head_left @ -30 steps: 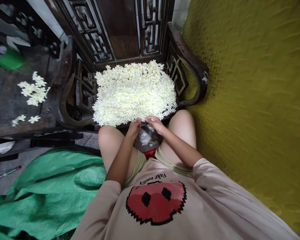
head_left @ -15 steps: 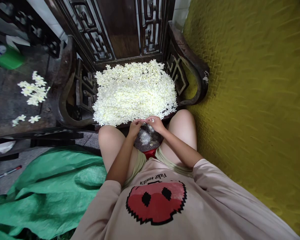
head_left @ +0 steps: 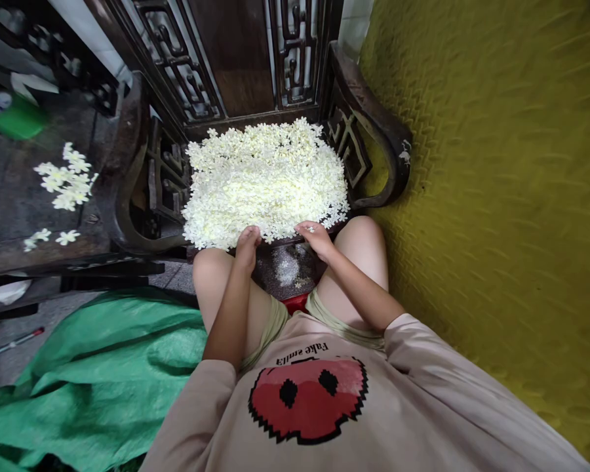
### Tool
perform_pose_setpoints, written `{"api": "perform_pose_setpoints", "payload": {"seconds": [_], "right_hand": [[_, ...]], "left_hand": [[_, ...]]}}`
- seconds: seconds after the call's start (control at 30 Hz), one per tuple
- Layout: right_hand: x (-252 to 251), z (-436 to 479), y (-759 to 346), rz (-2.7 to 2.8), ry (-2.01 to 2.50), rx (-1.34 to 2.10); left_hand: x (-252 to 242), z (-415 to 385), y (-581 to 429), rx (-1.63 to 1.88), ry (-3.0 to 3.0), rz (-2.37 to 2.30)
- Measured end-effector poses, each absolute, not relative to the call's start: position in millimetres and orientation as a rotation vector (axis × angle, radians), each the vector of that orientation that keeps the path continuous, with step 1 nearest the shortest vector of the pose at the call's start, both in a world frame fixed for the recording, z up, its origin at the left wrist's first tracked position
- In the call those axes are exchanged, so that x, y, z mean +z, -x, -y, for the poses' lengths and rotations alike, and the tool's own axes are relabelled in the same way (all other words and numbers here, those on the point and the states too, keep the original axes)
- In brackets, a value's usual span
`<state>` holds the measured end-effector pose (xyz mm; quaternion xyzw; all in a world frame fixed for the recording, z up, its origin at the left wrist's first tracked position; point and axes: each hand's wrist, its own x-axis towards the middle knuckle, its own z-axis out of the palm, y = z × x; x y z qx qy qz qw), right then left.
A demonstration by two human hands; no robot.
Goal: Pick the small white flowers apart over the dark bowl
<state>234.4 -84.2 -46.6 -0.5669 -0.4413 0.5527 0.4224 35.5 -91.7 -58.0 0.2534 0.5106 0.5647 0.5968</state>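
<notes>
A heap of small white flowers (head_left: 265, 180) covers the seat of a dark carved wooden chair (head_left: 373, 124) in front of me. My left hand (head_left: 247, 244) rests at the heap's near edge, fingers curled down onto the flowers. My right hand (head_left: 316, 237) is a little to the right at the same edge, fingers bent, with a small white flower by its fingertips. What either hand holds is too small to make out. Between my knees the floor (head_left: 288, 270) is speckled with pale bits.
A dark wooden table (head_left: 10, 196) at the left carries a few loose white flowers (head_left: 66, 180) and a green container (head_left: 10, 115). A green woven sheet (head_left: 93, 373) lies on the floor at my left. A yellow textured wall (head_left: 496, 196) closes the right side.
My hands were close together just below the heap; they have now parted, the left moving left and up onto the flowers, the right shifting slightly right.
</notes>
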Motion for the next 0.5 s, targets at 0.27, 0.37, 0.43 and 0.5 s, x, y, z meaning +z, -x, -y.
{"api": "perform_pose_setpoints", "payload": {"seconds": [0.27, 0.37, 0.43, 0.5], "right_hand": [[-45.7, 93.6, -219.0, 1.092, 1.41, 1.582], [-46.7, 92.3, -219.3, 1.079, 1.407, 1.596], [-47.3, 91.6, -218.9, 1.071, 1.411, 1.598], [-47.4, 91.3, -218.2, 1.073, 1.411, 1.607]], "left_hand": [[-54.2, 98.9, -60.2, 1.08, -0.581, -1.161], [-53.5, 99.1, -60.1, 1.04, -0.63, -1.202], [-53.3, 99.2, -60.9, 1.028, -0.653, -1.222], [-53.3, 99.0, -62.8, 1.026, -0.665, -1.234]]}}
